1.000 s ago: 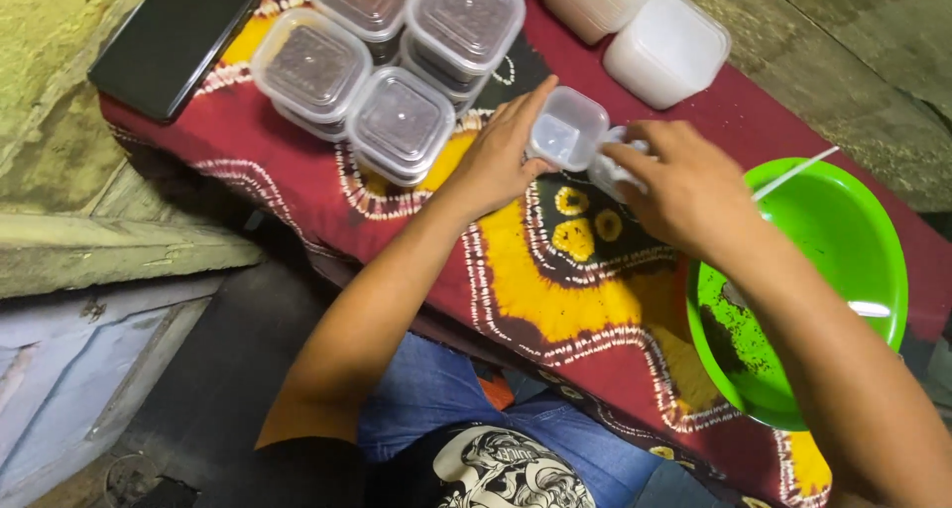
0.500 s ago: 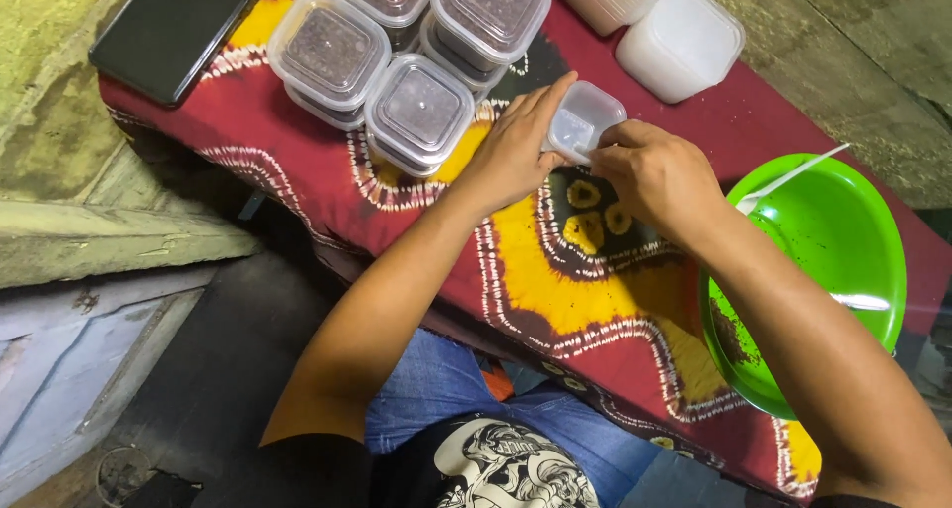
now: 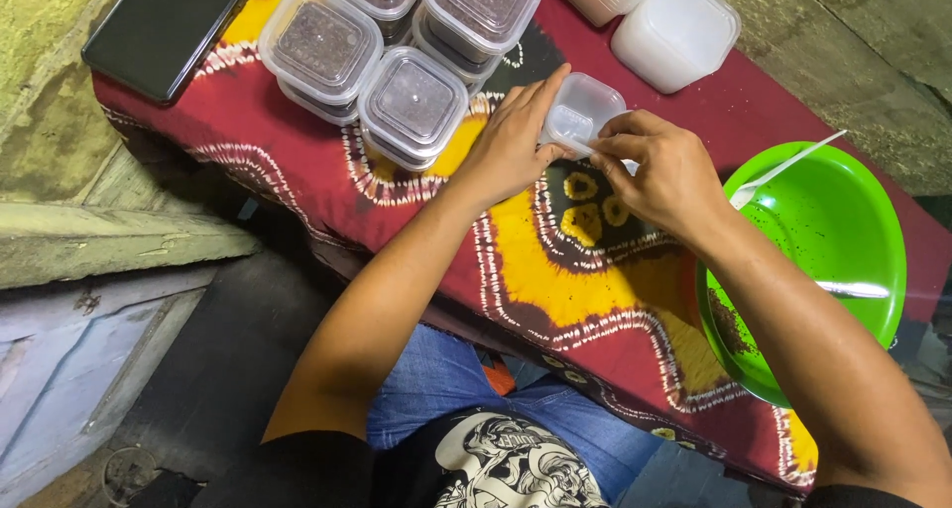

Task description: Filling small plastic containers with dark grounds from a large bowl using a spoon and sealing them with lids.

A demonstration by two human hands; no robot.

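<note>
Head view shows a red patterned cloth bearing a green bowl with dark crumbs and a white spoon, four lidded tubs of dark filling stacked in two layers, and two white tubs. Left hand and right hand both pinch one small clear container above the cloth's middle.

Small clear empty plastic container, tilted, above patterned cloth.
</note>
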